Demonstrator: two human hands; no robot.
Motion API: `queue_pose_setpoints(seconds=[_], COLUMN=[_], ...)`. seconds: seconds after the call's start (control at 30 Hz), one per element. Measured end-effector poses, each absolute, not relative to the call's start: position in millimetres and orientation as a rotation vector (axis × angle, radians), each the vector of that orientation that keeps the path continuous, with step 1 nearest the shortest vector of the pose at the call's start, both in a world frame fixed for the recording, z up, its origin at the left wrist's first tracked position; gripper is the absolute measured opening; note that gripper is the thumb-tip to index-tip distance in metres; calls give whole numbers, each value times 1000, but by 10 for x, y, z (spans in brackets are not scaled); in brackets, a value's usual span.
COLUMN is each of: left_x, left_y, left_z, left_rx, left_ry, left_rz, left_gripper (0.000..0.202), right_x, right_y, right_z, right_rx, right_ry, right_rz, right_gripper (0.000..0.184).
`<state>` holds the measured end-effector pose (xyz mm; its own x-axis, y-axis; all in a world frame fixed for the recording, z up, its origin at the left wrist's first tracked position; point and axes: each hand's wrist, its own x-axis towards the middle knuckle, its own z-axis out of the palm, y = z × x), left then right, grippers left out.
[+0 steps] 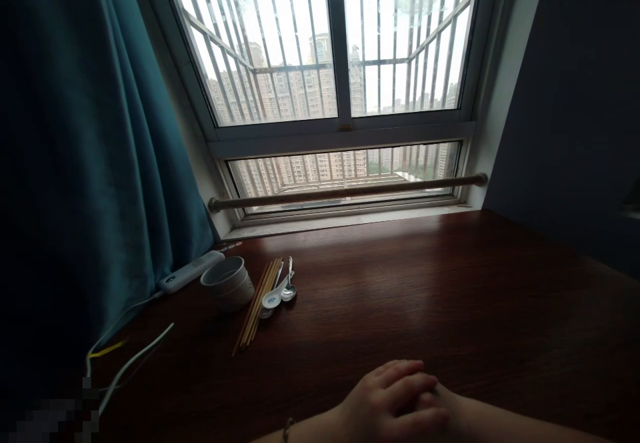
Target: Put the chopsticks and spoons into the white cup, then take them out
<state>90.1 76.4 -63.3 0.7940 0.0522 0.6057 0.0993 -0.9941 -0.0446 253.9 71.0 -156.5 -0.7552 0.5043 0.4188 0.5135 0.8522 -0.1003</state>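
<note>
My left hand [387, 400], with a thin bracelet at its wrist, rests over my right hand [449, 402] at the bottom of the head view. Its fingers lie slightly apart across the back of the right hand. Most of the right hand, fingers included, is hidden beneath. Beyond them to the left, several wooden chopsticks [259, 306] lie side by side on the brown table [380, 296]. Beside these are a white ceramic spoon [271, 301] and a small metal spoon [289, 292]. A grey-white cup [229, 288] stands upright left of the chopsticks.
A white power strip [193, 271] lies by the blue curtain [145, 163]. A white cable [131, 363] and a yellow strip [107, 349] are at the lower left. A horizontal rail [350, 192] crosses in front of the barred window [280, 43]. A dark wall [575, 130] borders the right.
</note>
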Motion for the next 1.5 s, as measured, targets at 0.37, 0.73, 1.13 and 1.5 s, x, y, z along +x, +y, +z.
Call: queue_pose_setpoints(seconds=[0.37,0.73,1.13,1.5], left_x=[897,914,923,923], left_y=[767,759,779,783], left_z=[-637,-614,-580,-564], left_rx=[-2928,-2916,-2906,-2919], left_ry=[-127,-132,-139,-137], left_rz=[-969,-999,-1010,-991], left_gripper=[32,31,25,25], right_x=[2622,2634,2580,2580], right_y=[637,680,722,677], right_z=[-1299,-1238,-1107,-1016], right_rx=[-668,-536,-597,-697], right_ry=[-2623,-2658,-2612,-2511], right_rz=[-33,-100,-40,-44], right_gripper=[24,22,32,57])
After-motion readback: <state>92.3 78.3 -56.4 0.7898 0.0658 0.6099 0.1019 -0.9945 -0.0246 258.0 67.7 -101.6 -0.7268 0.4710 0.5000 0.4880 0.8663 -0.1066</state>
